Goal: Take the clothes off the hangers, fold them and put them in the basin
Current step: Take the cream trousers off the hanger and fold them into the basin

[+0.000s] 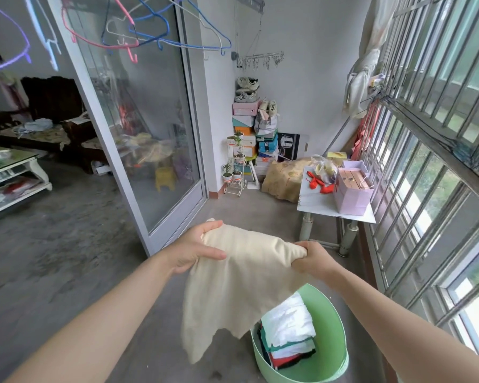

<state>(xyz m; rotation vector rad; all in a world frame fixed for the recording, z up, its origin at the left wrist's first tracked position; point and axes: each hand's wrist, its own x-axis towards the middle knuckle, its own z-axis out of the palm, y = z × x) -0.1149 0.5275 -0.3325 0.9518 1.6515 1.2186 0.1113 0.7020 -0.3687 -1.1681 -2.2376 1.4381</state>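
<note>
I hold a cream garment (238, 286) up in front of me, folded over and hanging down. My left hand (197, 248) grips its upper left edge and my right hand (311, 258) grips its upper right corner. Below it, on the floor, stands a green basin (335, 363) with a stack of folded clothes (288, 335), white on top, red and black underneath. The garment's lower edge hangs just over the basin's left rim. Several empty hangers (150, 31) in blue, pink, purple and white hang overhead at the upper left.
A sliding glass door (138, 120) stands to the left. A small white table (335, 200) with a pink bag is at the right, beside the barred window (440, 134). Shoe boxes (244, 117), plant pots and a sack fill the far corner. More cloth (360, 84) hangs on the bars.
</note>
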